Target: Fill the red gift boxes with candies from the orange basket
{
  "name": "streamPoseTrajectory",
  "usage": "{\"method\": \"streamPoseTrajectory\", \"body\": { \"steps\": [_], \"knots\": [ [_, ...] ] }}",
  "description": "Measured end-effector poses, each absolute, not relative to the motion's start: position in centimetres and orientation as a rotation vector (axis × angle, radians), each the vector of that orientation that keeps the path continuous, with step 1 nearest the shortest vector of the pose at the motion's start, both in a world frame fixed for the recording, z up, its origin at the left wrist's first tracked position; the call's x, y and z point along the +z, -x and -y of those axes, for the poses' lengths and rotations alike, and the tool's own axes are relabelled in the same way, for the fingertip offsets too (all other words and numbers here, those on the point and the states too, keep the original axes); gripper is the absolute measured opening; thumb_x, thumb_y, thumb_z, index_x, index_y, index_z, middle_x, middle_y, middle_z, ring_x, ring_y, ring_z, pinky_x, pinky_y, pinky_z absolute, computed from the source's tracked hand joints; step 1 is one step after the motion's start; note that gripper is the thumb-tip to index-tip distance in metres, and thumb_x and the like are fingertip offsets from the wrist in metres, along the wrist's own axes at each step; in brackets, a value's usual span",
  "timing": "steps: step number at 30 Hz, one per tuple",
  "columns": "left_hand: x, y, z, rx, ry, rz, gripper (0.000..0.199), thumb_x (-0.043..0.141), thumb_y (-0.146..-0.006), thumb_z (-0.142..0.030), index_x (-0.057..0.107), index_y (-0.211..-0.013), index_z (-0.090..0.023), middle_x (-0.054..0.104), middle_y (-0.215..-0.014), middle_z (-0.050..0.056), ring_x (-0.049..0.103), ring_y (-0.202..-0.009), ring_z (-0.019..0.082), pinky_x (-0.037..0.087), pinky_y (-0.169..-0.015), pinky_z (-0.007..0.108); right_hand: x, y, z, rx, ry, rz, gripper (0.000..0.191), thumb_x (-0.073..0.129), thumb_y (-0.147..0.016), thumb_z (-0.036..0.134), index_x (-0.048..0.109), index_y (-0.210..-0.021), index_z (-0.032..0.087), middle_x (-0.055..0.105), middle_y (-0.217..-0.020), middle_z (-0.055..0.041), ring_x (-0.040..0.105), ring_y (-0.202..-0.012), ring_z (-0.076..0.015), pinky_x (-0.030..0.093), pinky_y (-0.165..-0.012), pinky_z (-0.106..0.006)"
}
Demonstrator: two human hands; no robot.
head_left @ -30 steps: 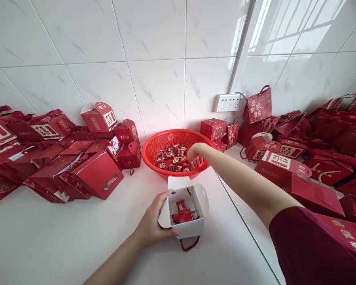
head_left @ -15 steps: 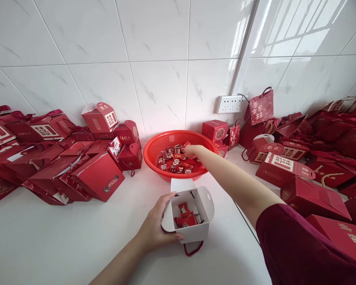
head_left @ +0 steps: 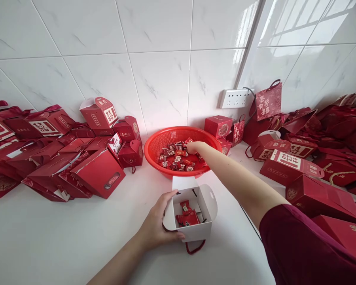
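Note:
An open white-lined gift box (head_left: 192, 233) sits on the counter with its flaps spread. Inside it lie red wrapped sweets (head_left: 189, 218). My left hand (head_left: 158, 221) grips the box from its left side, thumb at the front and fingers along the back edge. A dark red cord handle (head_left: 196, 249) hangs at the front of the box. Behind it stands a red plastic basket (head_left: 152, 158) with many wrapped candies (head_left: 178, 158). My right hand (head_left: 194, 147) reaches into the basket, its fingers curled down among the candies; what they hold is hidden.
Red gift boxes (head_left: 97, 174) are piled on the left. More red boxes (head_left: 314, 198) crowd the right side, beside my right arm. Two small boxes (head_left: 218, 126) are stacked behind the basket's right rim. A white power strip (head_left: 234, 99) is on the tiled wall.
The view has shifted slightly. My right hand stays in the basket with only a small movement among the candies. My left hand keeps its hold on the box.

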State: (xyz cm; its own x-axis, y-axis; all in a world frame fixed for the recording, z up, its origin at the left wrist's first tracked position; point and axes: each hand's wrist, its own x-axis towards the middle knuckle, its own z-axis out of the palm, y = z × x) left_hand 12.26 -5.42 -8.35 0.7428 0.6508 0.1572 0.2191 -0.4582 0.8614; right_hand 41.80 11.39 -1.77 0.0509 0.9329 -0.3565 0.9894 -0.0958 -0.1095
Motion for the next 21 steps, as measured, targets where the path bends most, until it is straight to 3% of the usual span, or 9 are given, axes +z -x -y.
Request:
{"method": "streamPoseTrajectory", "body": {
  "steps": [11, 17, 21],
  "knots": [
    [-8.1, -12.3, 5.5, 0.596, -2.010, -0.636, 0.104, 0.084, -0.066, -0.055, 0.029, -0.149, -0.027, 0.038, -0.153, 0.014, 0.045, -0.137, 0.036, 0.043, -0.111, 0.046, -0.3, -40.6, -6.6, -0.536, -1.840, -2.011, 0.031, 0.060, -0.096, 0.036, 0.062, -0.121, 0.017, 0.062, -0.126, -0.0093, 0.062, -0.110, -0.0234, 0.052, -0.094, -0.045],
    [-7.8, -12.4, 5.7, 0.580, -2.042, -0.663, 0.103, 0.084, -0.067, -0.054, 0.028, -0.149, -0.029, 0.036, -0.155, 0.012, 0.042, -0.140, 0.034, 0.041, -0.113, 0.044, -1.0, -40.9, -5.9, -0.533, -1.813, -2.014, 0.069, 0.080, -0.071, 0.030, 0.059, -0.136, 0.020, 0.058, -0.139, -0.0130, 0.052, -0.128, -0.0377, 0.046, -0.102, -0.044],
    [-8.2, -12.3, 5.7, 0.607, -2.042, -0.657, 0.102, 0.083, -0.067, -0.055, 0.028, -0.150, -0.032, 0.039, -0.153, 0.010, 0.044, -0.138, 0.033, 0.043, -0.112, 0.042, -1.4, -40.2, -5.8, -0.468, -1.828, -2.040, 0.060, 0.078, -0.073, 0.032, 0.064, -0.129, 0.017, 0.059, -0.137, -0.0161, 0.055, -0.124, -0.0388, 0.045, -0.102, -0.046]
  ]
}}
